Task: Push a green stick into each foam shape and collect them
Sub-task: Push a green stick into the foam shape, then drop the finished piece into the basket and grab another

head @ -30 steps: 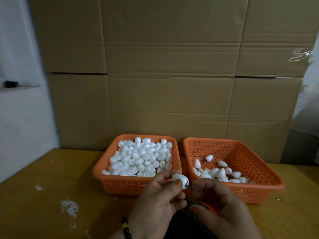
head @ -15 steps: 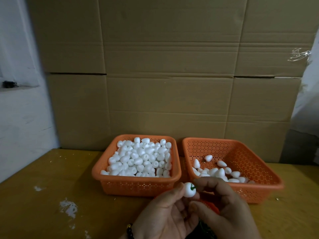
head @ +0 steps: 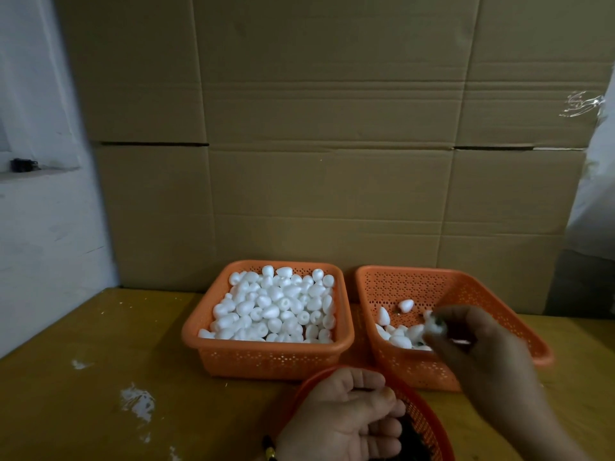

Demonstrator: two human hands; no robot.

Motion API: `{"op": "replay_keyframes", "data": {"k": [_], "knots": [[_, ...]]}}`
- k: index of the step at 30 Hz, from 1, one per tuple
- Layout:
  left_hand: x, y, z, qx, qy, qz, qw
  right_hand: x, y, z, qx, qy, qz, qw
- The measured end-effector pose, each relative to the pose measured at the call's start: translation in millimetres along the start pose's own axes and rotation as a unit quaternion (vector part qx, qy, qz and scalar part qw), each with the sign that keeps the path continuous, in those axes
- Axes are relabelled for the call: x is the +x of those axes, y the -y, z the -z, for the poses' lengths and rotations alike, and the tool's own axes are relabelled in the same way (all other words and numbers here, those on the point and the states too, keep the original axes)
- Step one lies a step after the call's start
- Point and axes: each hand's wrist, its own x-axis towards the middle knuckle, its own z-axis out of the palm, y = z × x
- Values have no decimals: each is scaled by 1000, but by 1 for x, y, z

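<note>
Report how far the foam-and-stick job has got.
Done: a small pile of foam shapes lies in the right basket. In hand: the right hand holds a foam shape with green showing over that basket; the left hand rests open. Left: the left basket is still heaped, so most remains.

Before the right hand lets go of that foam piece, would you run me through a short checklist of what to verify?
1. Foam piece in the right hand, pinched at the fingertips: ok.
2. Green stick seated in it: cannot tell; the piece is blurred, with only a dark speck showing.
3. Piece above the right basket, inside its rim: ok.
4. Room in that basket: ok; only a few foam shapes lie in its near left part.
5. Left hand free for the next piece: ok; palm up, fingers loosely curled, nothing held, over the round red basket.
6. Supply in the left basket: ok, nearly full.
</note>
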Motion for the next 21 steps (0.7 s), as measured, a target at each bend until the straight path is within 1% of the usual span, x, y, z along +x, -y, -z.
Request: {"op": "replay_keyframes", "data": {"k": [2,5,8,10,11,12,13,14,15,16,17,18,19,21], "knots": [[0,-5,2,64,-13,-17,998,18,-11,9,-110,-4,-9,994],[-2,-19,9,160,-14,-50,986,38,-30,15,-251,33,-23,967],[0,-36,24,233,-38,-100,967,47,-37,19,-312,79,-81,943],[5,-51,36,290,-77,-136,944,47,-39,17,-334,86,-115,931],[9,-59,44,323,-109,-150,928,45,-39,16,-351,78,-119,925],[14,-67,54,366,-147,-162,905,42,-37,16,-363,60,-109,924],[18,-75,65,420,-184,-168,872,37,-32,16,-354,34,-87,931],[22,-84,78,487,-209,-159,833,31,-25,16,-331,6,-51,942],[26,-92,92,561,-221,-126,787,23,-17,15,-307,-7,-11,952],[29,-99,105,637,-222,-71,735,14,-10,15,-287,-6,34,957],[32,-106,117,699,-217,-7,681,4,-1,15,-275,10,73,959],[33,-112,127,737,-212,51,639,-5,5,14,-264,39,119,956],[35,-117,134,755,-207,89,616,-14,13,10,-266,80,155,948],[36,-126,137,769,-195,125,596,-28,30,-3,-312,148,231,910]]}}
